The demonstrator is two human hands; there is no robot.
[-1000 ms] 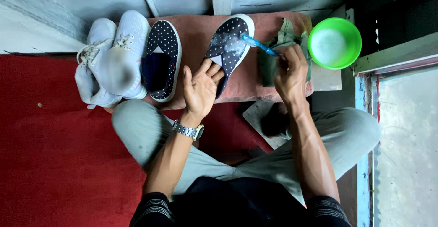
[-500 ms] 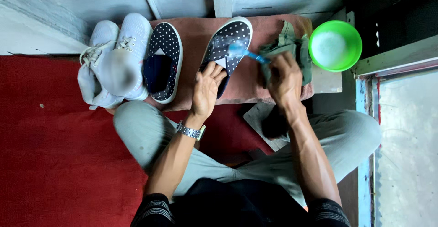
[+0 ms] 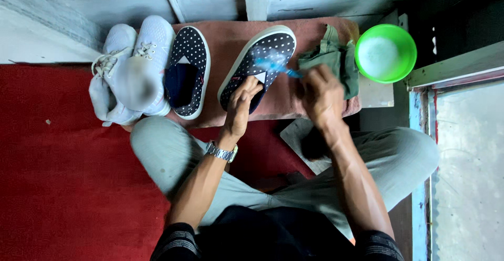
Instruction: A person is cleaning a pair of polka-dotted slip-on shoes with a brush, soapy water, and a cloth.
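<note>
Two dotted shoes lie on the brown mat [image 3: 231, 46] in front of you. Your left hand [image 3: 242, 103] is on the right shoe [image 3: 257, 64], fingers spread loosely over its heel end, pinning it down. Your right hand [image 3: 321, 94] is closed around a blue brush [image 3: 273, 63], and the blurred bristle head is right on the shoe's toe top. The shoe lies at a slant, toe pointing up and away from you.

The other dotted shoe [image 3: 187, 77] sits just to the left, upright on its sole, apart from your hands. Beside that, a pair of white sneakers [image 3: 128, 72] lean together. A green cloth [image 3: 333, 59] is bunched by your right hand, and a green bowl [image 3: 386, 52] of foamy water stands next to it.
</note>
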